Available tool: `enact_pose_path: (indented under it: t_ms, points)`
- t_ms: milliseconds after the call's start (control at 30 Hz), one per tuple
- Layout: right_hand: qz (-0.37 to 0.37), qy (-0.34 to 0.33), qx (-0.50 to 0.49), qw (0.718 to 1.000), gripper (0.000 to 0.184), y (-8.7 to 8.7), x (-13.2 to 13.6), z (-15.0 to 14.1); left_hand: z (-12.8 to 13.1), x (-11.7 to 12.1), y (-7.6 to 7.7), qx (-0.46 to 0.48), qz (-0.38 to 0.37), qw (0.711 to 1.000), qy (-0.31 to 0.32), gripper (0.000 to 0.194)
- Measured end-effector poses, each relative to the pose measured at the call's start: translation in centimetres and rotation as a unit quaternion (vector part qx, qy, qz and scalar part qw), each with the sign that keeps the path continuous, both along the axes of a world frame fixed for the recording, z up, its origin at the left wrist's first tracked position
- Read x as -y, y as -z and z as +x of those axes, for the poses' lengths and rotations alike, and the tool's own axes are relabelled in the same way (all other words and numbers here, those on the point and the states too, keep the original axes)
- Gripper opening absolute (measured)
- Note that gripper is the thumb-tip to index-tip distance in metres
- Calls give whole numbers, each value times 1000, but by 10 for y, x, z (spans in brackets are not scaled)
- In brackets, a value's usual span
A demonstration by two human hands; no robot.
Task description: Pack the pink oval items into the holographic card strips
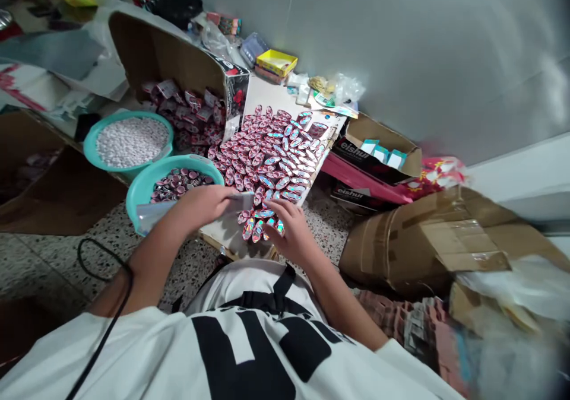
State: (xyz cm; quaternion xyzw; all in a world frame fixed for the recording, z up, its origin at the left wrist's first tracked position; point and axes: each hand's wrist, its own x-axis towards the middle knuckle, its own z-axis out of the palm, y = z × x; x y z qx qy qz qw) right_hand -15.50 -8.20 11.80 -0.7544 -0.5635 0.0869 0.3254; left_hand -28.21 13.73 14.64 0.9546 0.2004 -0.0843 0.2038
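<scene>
My left hand (203,206) pinches a flat, greyish, blurred piece (240,201) whose kind I cannot make out. It is over the near edge of a white tabletop (218,234), beside a turquoise basin (133,193) of small pink and dark round pieces (180,183). My right hand (291,231) is at the near right of the many shiny pink packets (267,151), which stand close together with oval open tops. Its fingers are curved and apart at the nearest packets (258,229); whether they touch is hard to tell. A clear bag (151,215) hangs on the basin's near rim.
Another turquoise basin (89,145) holds white pieces. A tipped cardboard box (155,38) spills more pink packets. Right of the table are a black "eishui" box (367,159) and a large brown carton (378,245). A yellow tray (276,62) lies near the grey wall.
</scene>
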Motion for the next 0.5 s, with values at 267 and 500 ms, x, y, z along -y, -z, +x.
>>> enact_pose_path:
  t_ms: [267,500]
  points:
    - [53,-72,105,990,34,-37,-12,14,-14,72,-34,42,-39,998,-2,27]
    - [145,-143,73,976,35,-19,-7,11,-27,86,-40,45,-99,993,-53,36]
